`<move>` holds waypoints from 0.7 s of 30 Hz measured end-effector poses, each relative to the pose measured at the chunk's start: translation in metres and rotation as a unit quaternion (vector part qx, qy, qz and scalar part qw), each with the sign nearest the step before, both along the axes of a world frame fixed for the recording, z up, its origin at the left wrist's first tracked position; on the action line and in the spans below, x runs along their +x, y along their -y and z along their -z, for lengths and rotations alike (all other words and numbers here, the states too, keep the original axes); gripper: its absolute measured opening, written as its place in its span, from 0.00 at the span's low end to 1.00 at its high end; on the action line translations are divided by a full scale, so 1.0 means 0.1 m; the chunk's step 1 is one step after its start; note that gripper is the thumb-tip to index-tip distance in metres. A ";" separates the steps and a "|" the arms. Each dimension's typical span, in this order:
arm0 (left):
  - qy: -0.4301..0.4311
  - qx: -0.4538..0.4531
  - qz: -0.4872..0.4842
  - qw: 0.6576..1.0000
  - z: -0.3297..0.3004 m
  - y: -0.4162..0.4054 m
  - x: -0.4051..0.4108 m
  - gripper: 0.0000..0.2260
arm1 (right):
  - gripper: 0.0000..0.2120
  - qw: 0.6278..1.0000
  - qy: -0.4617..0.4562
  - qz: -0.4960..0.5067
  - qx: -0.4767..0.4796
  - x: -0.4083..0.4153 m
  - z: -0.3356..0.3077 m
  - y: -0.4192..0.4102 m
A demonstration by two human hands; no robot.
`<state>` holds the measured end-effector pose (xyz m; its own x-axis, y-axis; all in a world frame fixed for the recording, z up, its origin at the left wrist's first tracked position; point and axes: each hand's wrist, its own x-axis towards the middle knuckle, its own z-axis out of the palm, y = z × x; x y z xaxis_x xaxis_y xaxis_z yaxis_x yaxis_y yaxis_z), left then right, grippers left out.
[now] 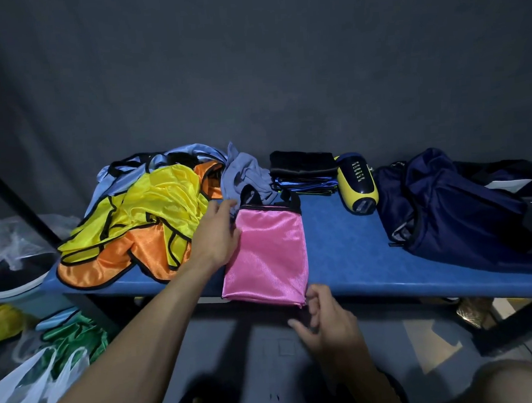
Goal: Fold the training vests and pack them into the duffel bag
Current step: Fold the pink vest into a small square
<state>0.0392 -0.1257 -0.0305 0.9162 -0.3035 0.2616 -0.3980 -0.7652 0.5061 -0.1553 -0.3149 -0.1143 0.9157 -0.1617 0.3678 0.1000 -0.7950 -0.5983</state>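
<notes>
A shiny pink mesh training vest [265, 251], folded into a narrow rectangle, lies on the blue padded bench [350, 252]. The left hand [216, 236] rests open-fingered along its left edge; the right hand [326, 320] pinches its near corner. Folding is under way; likely next, doubling it over, then carrying it to the navy fabric duffel bag [454, 207], well right of the fingers.

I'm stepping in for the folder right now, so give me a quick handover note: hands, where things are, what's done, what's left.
Left hand: fingers flat on the left edge of the pink vest.
Right hand: pinching that vest's near right corner, at the bench edge.
Done: pink vest folded lengthwise; a folded stack lies at the back.
Left: finish the pink vest, fold the yellow, orange and light blue pile, pack everything into the navy duffel bag on the right.
</notes>
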 end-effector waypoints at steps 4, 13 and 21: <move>0.089 0.089 0.200 0.972 -0.13 -0.29 -0.17 0.16 | 0.48 0.985 0.038 0.004 -0.170 0.08 -0.03 0.14; 0.020 0.328 0.269 0.905 0.18 -0.60 -0.37 0.44 | 0.33 0.960 0.057 -0.047 -0.270 0.41 -0.14 0.30; 0.021 -0.025 0.264 0.964 -0.05 -0.38 -0.54 0.14 | 0.12 0.992 0.083 -0.076 0.058 0.49 -0.93 0.45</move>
<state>-0.0148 -0.0881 -0.0255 0.6257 -0.7103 0.3224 -0.7464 -0.4251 0.5121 -0.1060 -0.3602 -0.0209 0.8615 -0.0765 0.5019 0.3175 -0.6902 -0.6502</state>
